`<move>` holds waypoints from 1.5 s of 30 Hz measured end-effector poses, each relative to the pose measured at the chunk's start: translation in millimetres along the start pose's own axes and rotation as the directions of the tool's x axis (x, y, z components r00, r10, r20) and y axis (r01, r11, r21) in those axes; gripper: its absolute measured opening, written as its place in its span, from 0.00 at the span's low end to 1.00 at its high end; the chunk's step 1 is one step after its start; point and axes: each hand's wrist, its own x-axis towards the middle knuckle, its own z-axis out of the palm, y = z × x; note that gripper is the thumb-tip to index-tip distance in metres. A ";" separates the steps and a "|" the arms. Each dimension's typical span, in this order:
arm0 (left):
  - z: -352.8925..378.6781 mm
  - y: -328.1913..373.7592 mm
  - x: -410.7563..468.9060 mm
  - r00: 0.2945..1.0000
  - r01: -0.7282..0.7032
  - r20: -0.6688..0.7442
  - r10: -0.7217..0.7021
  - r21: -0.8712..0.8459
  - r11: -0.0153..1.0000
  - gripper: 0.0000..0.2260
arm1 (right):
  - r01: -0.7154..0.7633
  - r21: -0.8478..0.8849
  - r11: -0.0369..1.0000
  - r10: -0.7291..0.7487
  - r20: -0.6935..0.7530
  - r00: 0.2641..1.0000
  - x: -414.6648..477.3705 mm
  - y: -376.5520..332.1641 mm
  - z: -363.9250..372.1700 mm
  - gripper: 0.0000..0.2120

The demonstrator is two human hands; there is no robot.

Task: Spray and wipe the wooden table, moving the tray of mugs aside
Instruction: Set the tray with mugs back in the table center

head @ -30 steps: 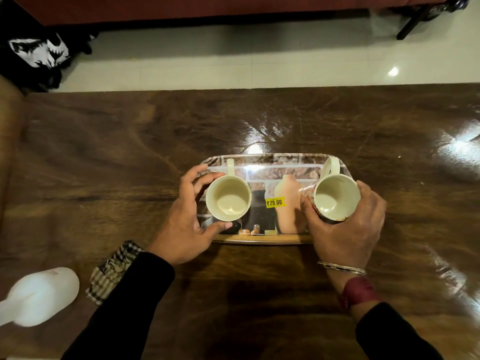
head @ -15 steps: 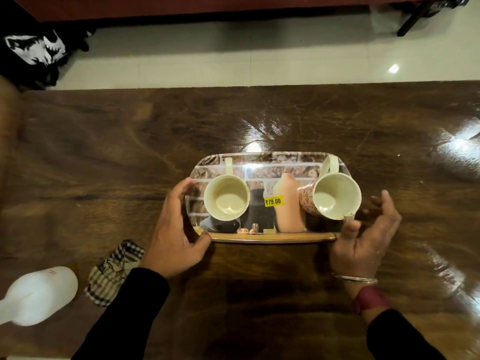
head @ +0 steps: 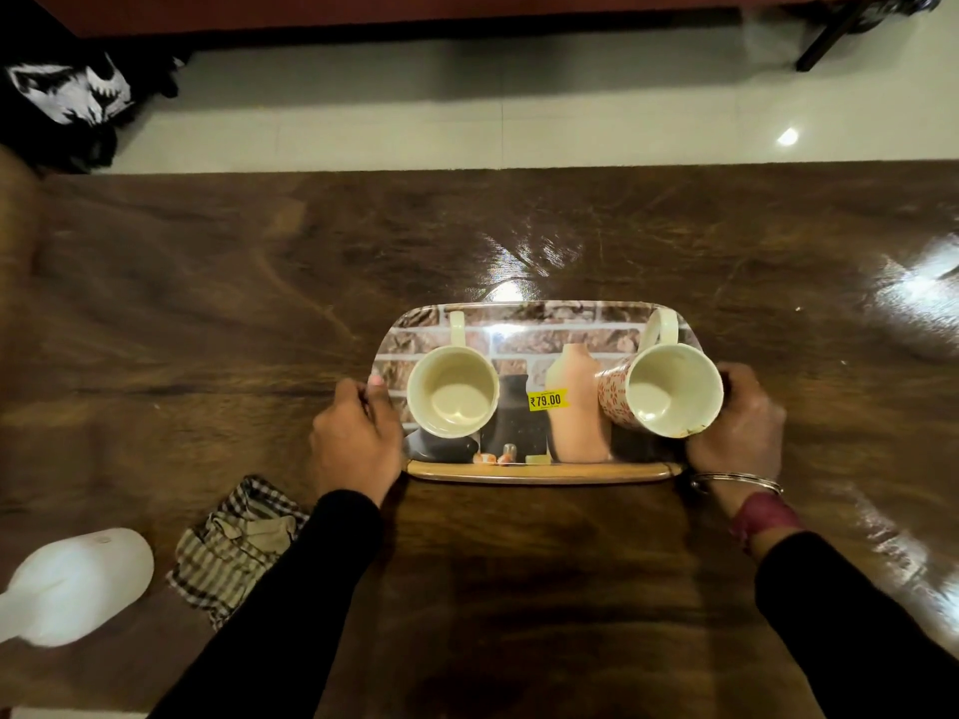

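left hand [head: 355, 448] grips tray [head: 539, 472] left end | right hand [head: 739, 433] grips right end | two mugs [head: 451, 391] on tray

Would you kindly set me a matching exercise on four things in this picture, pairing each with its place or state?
Things:
1. tray
2. right mug
3. checked cloth
4. white bottle

Places or states:
A. crumpled beside the left sleeve
B. at the near left corner of the view
C. gripped at both short ends, by the left hand and the right hand
D. red flower pattern on its outer wall

Pairs: 1-C, 2-D, 3-A, 4-B.
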 end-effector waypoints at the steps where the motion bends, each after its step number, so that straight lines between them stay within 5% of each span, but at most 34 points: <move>1: 2.9 1.0 0.6 1.000 -0.004 -0.018 0.005 0.021 1.000 0.16 | -0.011 -0.025 1.000 0.011 -0.006 1.000 -1.5 -1.6 1.4 0.08; 45: 7.2 -4.7 -37.4 0.996 -0.062 -0.061 0.070 0.129 0.990 0.16 | 0.090 0.033 0.995 -0.088 -0.067 0.994 -30.3 29.6 -7.5 0.05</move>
